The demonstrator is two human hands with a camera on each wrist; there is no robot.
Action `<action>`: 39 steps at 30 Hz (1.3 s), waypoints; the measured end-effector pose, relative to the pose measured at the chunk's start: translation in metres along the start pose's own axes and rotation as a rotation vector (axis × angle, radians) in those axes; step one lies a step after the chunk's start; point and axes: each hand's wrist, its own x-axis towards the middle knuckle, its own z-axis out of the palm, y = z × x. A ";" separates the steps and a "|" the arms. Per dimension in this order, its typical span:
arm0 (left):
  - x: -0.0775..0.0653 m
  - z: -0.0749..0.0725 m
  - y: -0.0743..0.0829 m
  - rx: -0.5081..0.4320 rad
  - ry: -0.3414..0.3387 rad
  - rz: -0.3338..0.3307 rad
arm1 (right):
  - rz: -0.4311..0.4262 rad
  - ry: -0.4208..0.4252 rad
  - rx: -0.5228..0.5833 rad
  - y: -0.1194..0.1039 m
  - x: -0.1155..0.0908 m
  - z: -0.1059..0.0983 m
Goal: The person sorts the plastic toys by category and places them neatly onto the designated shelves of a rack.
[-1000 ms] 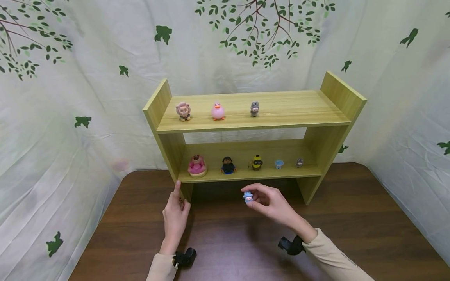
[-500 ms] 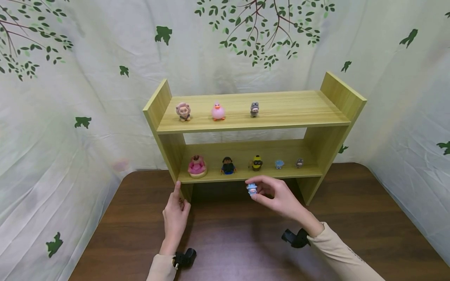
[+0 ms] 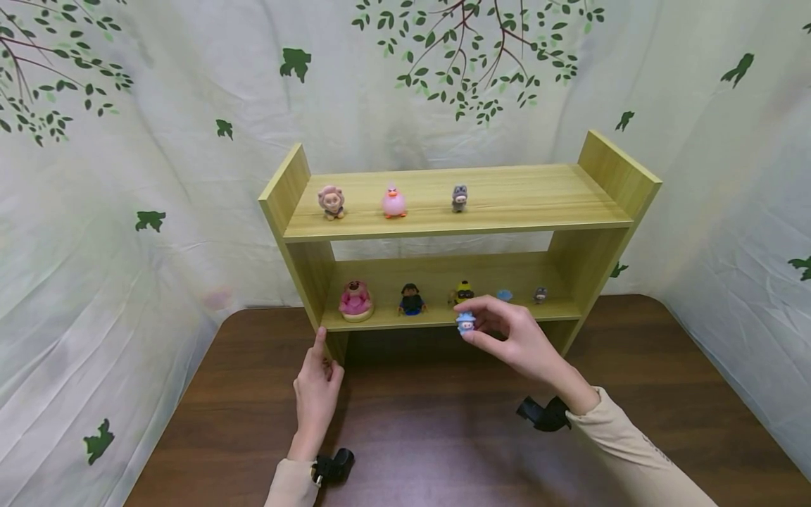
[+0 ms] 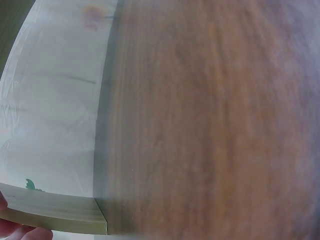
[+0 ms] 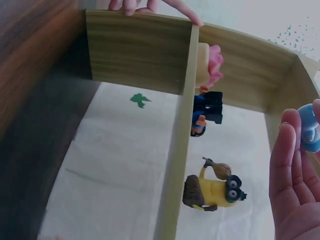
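Observation:
My right hand (image 3: pixel 522 338) pinches a small figurine with a blue hat (image 3: pixel 465 322) between thumb and fingertips, in front of the lower shelf board's edge. In the head view it overlaps a yellow Minion figurine (image 3: pixel 464 290) and a little blue figurine (image 3: pixel 504 295), partly hiding both. The right wrist view shows the Minion (image 5: pixel 217 190) whole, while the held figurine (image 5: pixel 310 129) is cut off at the right edge. My left hand (image 3: pixel 315 394) grips the left side panel of the wooden shelf (image 3: pixel 307 274), index finger extended onto its front edge.
The lower board also bears a pink bear figurine (image 3: pixel 356 301), a dark-haired figurine (image 3: pixel 412 301) and a tiny grey one (image 3: pixel 540 295). On the top board stand a curly-headed figurine (image 3: pixel 331 202), a pink duck (image 3: pixel 393 202) and a grey figurine (image 3: pixel 459 199). The shelf stands on a brown table (image 3: pixel 405 422).
My right hand has moved up and to the right with the blue-hatted figurine, from below the lower board to its front edge. My left hand has stayed in place.

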 end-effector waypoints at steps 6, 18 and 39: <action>0.000 -0.001 0.001 0.002 -0.007 -0.003 | -0.035 0.008 -0.015 -0.002 0.003 -0.005; 0.000 -0.001 0.001 0.002 -0.009 -0.004 | -0.067 0.028 -0.018 -0.010 0.010 -0.018; 0.000 -0.001 0.002 0.005 -0.010 0.000 | -0.194 0.069 -0.079 -0.018 0.022 -0.034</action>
